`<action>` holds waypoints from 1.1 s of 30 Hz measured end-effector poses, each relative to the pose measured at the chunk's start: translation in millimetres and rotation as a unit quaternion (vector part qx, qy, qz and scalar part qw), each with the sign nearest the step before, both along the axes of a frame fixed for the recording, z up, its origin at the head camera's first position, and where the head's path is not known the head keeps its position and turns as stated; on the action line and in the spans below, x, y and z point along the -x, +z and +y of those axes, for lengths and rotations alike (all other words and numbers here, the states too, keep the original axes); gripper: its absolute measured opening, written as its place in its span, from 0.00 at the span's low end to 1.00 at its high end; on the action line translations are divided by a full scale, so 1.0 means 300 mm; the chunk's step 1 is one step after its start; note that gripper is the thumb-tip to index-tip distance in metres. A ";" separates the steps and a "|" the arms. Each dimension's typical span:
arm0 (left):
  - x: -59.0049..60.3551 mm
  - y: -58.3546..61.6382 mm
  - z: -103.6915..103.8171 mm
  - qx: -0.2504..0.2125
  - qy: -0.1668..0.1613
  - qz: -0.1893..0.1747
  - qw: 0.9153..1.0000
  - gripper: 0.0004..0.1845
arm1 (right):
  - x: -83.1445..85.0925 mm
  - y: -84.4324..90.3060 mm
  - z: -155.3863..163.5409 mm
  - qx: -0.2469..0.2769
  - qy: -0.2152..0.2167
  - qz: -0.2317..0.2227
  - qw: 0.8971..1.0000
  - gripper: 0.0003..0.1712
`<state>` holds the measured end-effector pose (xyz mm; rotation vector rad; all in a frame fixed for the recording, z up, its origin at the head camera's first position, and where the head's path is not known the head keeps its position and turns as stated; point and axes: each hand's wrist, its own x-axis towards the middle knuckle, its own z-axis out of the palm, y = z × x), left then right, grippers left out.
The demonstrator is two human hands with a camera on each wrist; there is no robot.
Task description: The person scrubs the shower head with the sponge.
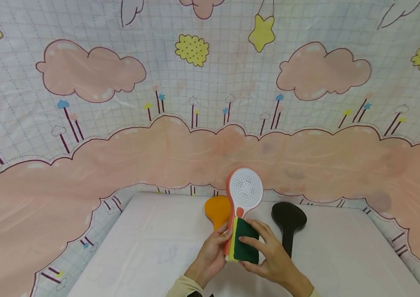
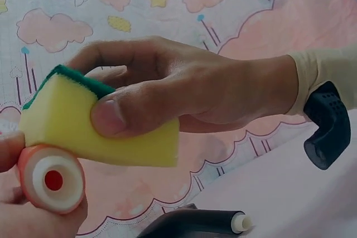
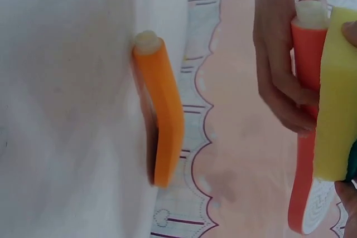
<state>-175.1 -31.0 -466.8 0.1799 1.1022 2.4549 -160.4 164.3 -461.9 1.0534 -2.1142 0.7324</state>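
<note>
My left hand grips the handle of a red-orange shower head, its round white perforated face turned toward the head camera. The handle's open end, with a pale collar around a red centre, shows in the left wrist view. My right hand pinches a yellow and green sponge, thumb on the yellow side and fingers over the green scouring side. Yellow foam lies against the red handle. Part of the left hand is hidden behind the handle and sponge.
Behind the left hand, an orange shower head lies face down on the white table. A black shower head lies to the right, behind the right hand. A cloth patterned with clouds and stars hangs beyond the table.
</note>
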 end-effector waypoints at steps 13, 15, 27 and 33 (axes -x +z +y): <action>-0.011 -0.011 0.003 0.012 -0.017 0.045 0.999 0.30 | 0.034 0.029 0.029 -0.005 -0.029 0.012 0.999 0.28; -0.013 -0.010 0.003 0.009 -0.013 0.042 0.999 0.30 | 0.034 0.029 0.034 -0.006 -0.036 0.004 0.999 0.29; -0.017 0.003 0.001 0.009 0.021 0.028 0.999 0.31 | 0.023 0.015 0.034 -0.001 -0.030 -0.007 1.000 0.30; -0.007 -0.002 0.002 0.022 0.033 0.032 0.999 0.31 | 0.009 -0.004 0.020 0.008 -0.001 0.002 1.000 0.29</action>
